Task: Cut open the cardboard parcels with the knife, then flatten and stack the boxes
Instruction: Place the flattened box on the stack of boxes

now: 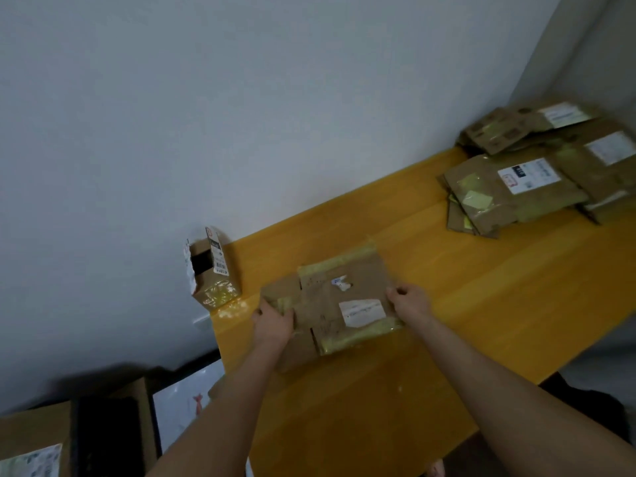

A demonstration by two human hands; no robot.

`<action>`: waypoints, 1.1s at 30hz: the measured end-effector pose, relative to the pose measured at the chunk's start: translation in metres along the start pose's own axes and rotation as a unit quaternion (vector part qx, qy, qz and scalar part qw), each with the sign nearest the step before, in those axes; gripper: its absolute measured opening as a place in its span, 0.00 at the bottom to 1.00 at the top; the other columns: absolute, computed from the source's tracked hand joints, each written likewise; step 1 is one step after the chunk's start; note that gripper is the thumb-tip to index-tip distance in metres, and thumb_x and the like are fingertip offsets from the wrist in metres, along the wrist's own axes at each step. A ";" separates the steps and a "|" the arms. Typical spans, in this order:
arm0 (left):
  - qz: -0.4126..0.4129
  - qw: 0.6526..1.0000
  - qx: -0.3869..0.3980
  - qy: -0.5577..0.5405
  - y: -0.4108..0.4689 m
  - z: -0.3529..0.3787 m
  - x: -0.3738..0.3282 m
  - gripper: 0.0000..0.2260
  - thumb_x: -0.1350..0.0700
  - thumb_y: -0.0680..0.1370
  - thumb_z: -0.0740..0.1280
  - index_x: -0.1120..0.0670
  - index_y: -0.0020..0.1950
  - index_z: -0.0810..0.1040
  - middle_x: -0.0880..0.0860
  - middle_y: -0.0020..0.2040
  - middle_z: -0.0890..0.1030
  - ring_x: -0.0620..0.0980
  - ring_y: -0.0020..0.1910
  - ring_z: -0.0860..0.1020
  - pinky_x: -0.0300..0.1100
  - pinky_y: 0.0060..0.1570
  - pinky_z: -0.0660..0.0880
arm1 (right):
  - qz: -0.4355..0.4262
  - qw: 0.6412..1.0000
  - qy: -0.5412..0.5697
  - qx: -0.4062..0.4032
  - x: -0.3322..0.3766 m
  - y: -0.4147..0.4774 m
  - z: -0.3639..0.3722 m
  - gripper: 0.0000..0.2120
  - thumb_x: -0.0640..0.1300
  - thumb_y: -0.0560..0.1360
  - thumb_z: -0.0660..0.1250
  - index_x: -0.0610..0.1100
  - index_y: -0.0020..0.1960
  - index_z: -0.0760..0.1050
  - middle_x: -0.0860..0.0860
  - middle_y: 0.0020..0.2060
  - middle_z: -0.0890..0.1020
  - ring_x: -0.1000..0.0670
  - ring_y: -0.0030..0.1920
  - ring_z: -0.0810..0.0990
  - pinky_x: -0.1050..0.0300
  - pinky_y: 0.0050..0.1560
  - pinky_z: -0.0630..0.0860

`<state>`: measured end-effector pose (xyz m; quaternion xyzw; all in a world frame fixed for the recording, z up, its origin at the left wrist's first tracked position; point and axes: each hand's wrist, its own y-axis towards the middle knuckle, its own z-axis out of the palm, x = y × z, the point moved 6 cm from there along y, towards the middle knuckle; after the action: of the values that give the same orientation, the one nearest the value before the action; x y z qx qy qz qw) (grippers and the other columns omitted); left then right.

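a yellow table (447, 304) set against a pale wall (241, 115) is seen from above. at its middle, a flattened box (344, 290), brown with strips of yellowish tape and a white label, is held against the tabletop. its left edge is gripped by the left hand (273, 321) and its right edge by the right hand (409, 299), the two hands set apart by the width of the card. a pile of flattened boxes (509, 191) is already stacked at the table's far right end, well apart. a small box (213, 270), opened at one end but not yet flattened, is seen standing by the wall at the table's left corner. more cartons (34, 438) are seen at lower left; whether they have been cut cannot be told. no knife is in view. the work is judged well advanced, with this box to be stacked and at least one more to be flattened.
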<state>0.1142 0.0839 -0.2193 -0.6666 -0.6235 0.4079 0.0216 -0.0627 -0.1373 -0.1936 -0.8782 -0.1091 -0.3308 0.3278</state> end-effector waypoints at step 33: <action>0.134 0.978 -0.057 -0.151 -0.035 0.250 -0.534 0.18 0.53 0.75 0.72 0.63 0.59 0.75 0.60 0.56 0.80 0.60 0.55 0.78 0.52 0.56 0.76 | -0.054 0.975 -0.128 -0.176 -0.016 0.279 -0.500 0.36 0.61 0.73 0.67 0.41 0.72 0.61 0.41 0.70 0.65 0.39 0.69 0.64 0.45 0.63 0.67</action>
<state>0.0022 -0.4819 -0.0907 -0.6750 -0.5468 0.4668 -0.1658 -0.2161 -0.6736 -0.0614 -0.9499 -0.1380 -0.2470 0.1330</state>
